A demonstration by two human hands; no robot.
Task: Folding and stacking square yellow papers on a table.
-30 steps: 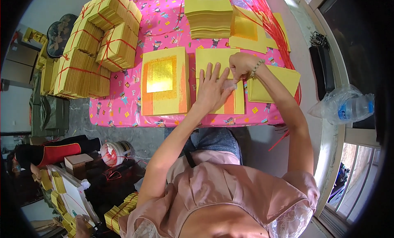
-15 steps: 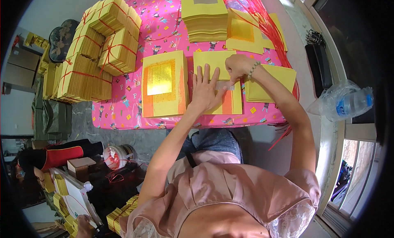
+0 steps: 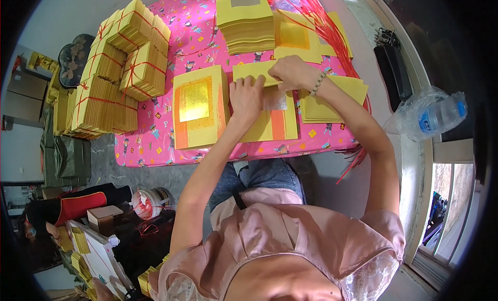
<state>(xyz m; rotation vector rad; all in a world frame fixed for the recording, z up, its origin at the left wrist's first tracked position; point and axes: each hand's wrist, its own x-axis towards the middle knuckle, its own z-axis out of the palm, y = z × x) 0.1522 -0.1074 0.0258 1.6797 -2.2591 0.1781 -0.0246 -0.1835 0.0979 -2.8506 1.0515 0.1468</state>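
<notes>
In front of me a yellow paper sheet [image 3: 259, 128], with an orange band and a silver patch, lies on the table, its far part bent over toward me. My left hand [image 3: 247, 97] has curled fingers along the left part of that bent edge. My right hand [image 3: 294, 72] grips the same edge farther right, fingers closed on the paper. Left of them sits a yellow paper stack [image 3: 181, 137] with a gold square on an orange ground. Close to my right wrist lie more yellow sheets [image 3: 342, 96].
Bundles of yellow paper tied with red string [image 3: 98, 104] are piled at the table's left. A tall yellow paper stack [image 3: 245, 33] stands at the back, near red strings [image 3: 337, 49]. A bagged plastic bottle [image 3: 436, 117] is at right. Another person's sleeve [image 3: 83, 202] shows lower left.
My left hand has gone from lying flat to curling at the sheet's bend. My right hand has moved away from me, and the sheet's far part is now bent over. The view shifted slightly.
</notes>
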